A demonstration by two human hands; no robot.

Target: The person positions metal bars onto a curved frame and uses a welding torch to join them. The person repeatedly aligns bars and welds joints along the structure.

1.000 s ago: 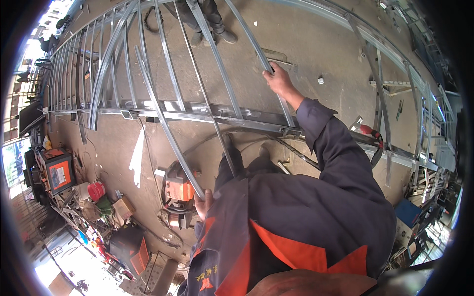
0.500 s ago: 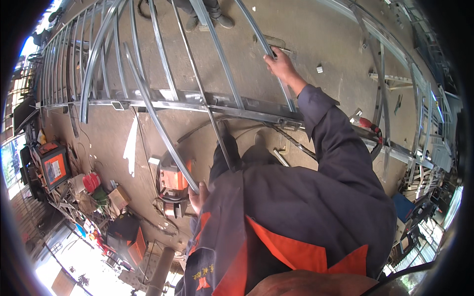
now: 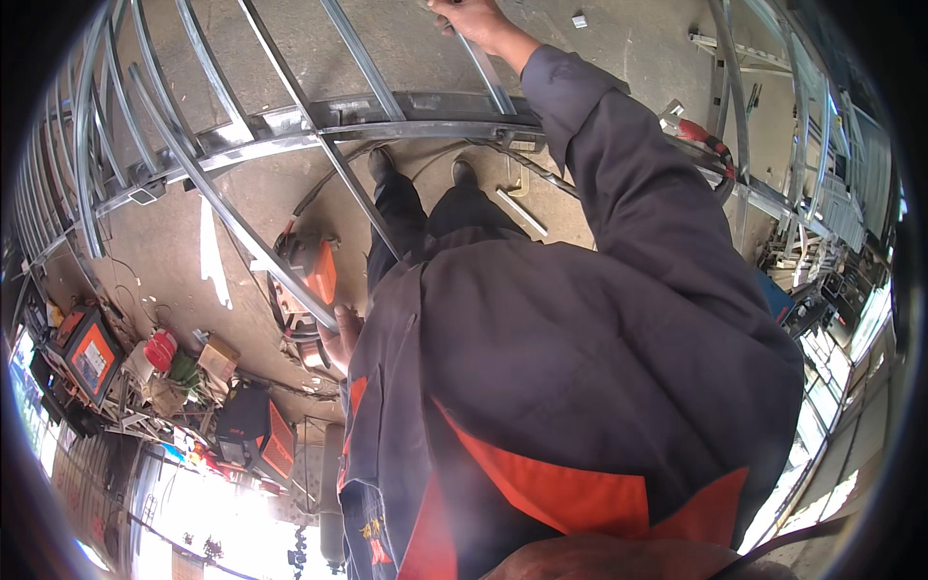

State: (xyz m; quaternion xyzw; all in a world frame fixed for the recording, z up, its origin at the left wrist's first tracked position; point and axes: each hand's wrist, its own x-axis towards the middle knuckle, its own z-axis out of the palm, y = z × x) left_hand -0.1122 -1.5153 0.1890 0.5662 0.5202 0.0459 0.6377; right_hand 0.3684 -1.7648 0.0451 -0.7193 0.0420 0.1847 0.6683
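Observation:
Close to my left side, my left hand (image 3: 342, 340) is closed round the near end of a long loose metal bar (image 3: 229, 213). That bar slopes away to the far left, across a metal frame (image 3: 435, 118) made of long rails and several crossbars. My right arm reaches forward, and my right hand (image 3: 476, 21) grips a crossbar (image 3: 489, 77) at the far edge of the view. The crossbar's upper part is cut off by the picture's edge. A thinner bar (image 3: 360, 191) runs from the frame toward my jacket, between my two hands.
Beside my left hand an orange and black machine (image 3: 311, 275) sits on the floor among cables. Farther left are an orange-panelled box (image 3: 89, 358), a red round object (image 3: 160, 349) and a cardboard box (image 3: 218, 358). A red-handled tool (image 3: 698, 132) rests on the frame at right.
The view has shifted, so the frame and both hands appear higher and farther left. Both hands keep their hold on the bars. Another person's feet have left the view.

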